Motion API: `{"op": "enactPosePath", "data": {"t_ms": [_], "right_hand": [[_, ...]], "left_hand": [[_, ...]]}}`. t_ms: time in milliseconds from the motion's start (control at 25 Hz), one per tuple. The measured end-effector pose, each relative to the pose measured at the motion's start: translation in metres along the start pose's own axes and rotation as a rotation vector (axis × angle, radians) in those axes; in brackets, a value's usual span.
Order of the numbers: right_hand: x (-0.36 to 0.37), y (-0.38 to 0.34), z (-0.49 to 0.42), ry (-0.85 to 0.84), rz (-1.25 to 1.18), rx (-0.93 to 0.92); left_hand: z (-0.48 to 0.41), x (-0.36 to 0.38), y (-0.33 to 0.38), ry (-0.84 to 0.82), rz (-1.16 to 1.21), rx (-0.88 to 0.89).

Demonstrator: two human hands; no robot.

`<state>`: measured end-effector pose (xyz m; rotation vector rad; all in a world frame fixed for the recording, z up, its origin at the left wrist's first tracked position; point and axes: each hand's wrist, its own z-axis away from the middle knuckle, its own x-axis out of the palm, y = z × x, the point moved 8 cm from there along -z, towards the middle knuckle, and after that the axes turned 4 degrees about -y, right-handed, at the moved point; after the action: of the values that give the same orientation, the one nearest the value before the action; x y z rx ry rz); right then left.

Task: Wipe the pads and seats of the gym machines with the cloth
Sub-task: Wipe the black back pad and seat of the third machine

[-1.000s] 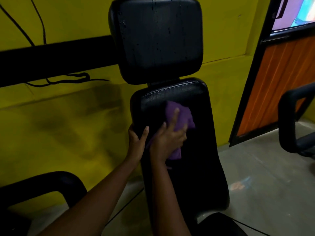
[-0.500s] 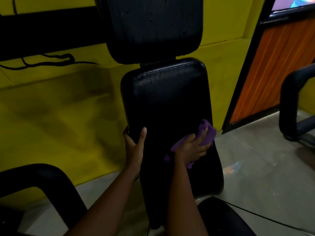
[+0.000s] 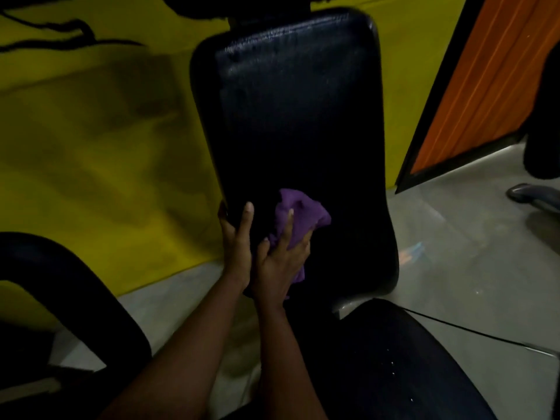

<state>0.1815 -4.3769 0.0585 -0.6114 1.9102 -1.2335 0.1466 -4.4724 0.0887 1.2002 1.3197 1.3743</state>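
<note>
A tall black back pad [image 3: 297,116] of a gym machine stands upright in front of me. My right hand [image 3: 280,259] presses a crumpled purple cloth [image 3: 303,212] flat against the pad's lower left part. My left hand [image 3: 238,237] grips the pad's left edge just beside it, thumb on the front face. The black seat [image 3: 394,365] lies below at the lower right. The head pad above is cut off by the frame's top edge.
A yellow wall [image 3: 91,147] runs behind the machine, with black cables [image 3: 60,28] on it. A black padded arm [image 3: 75,292] curves at the lower left. An orange door panel [image 3: 485,86] and another machine's black part [image 3: 542,116] stand right. Grey floor [image 3: 454,253] surrounds.
The cloth and my right hand swept from the pad's upper part down to its lower right, then back left toward my left hand. The view dropped lower.
</note>
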Motion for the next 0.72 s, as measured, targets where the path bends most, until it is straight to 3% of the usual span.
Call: {"op": "enactPosePath", "data": {"t_ms": [280,360,440,640,720], "right_hand": [[-0.011,0.119,0.03,0.175,-0.104,0.579],[-0.02,0.132,0.032,0.157,-0.17,0.711],[-0.031,0.106,0.021,0.135,-0.175,0.613],[-0.052,-0.008,-0.061,0.085,0.045,-0.061],[-0.065,0.0,-0.092,0.114,0.119,-0.078]], "left_hand": [[0.014,-0.006,-0.047,-0.122,-0.089,-0.091],[0.017,-0.006,-0.046,-0.128,-0.104,-0.104],[0.018,-0.007,-0.044,-0.106,-0.149,-0.089],[0.016,-0.007,-0.045,-0.066,-0.188,-0.091],[0.016,-0.008,-0.048,-0.087,-0.184,-0.094]]}}
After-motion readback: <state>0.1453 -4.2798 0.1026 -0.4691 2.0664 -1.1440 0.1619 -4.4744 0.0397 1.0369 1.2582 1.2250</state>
